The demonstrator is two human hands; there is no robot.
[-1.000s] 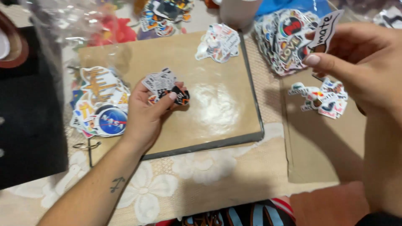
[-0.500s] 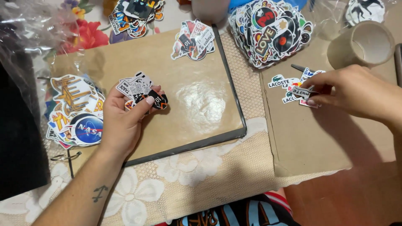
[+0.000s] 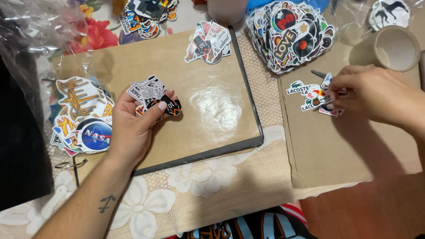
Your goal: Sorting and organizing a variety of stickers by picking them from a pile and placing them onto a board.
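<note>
A view from above of a table covered in lace cloth (image 3: 212, 177), taken in from left to right. At the far left lies crinkled clear plastic (image 3: 40, 26) over a dark surface, and next to it a loose pile of colourful stickers (image 3: 82, 117), one round and blue on top. Just right of that pile, the left hand (image 3: 133, 128) is closed around a small fan of stickers (image 3: 152, 95), thumb pressed on the front and fingers behind, holding them above a glossy brown board (image 3: 212, 102) with a dark rim. Near the board's top edge rests a small cluster of stickers (image 3: 208, 44), and another group (image 3: 146, 13) lies on the flowered cloth above the board. Further right sits a tall heap of stickers (image 3: 290, 35), and below it a sheet of brown cardboard (image 3: 345, 146). On that cardboard a few stickers (image 3: 310, 95) are spread out, overlapping, and the right hand (image 3: 376, 97) has its fingertips pinched down on them, gripping or pressing one at its edge; exactly which one cannot be made out. Behind this hand stands a cardboard tape roll (image 3: 392, 46). The stickers look thin, very light and bendy, with slick printed faces, so they likely slide over each other and crease easily; they seem best taken at an edge between thumb and fingertip, or fanned loosely as in the left hand, rather than squeezed.
</note>
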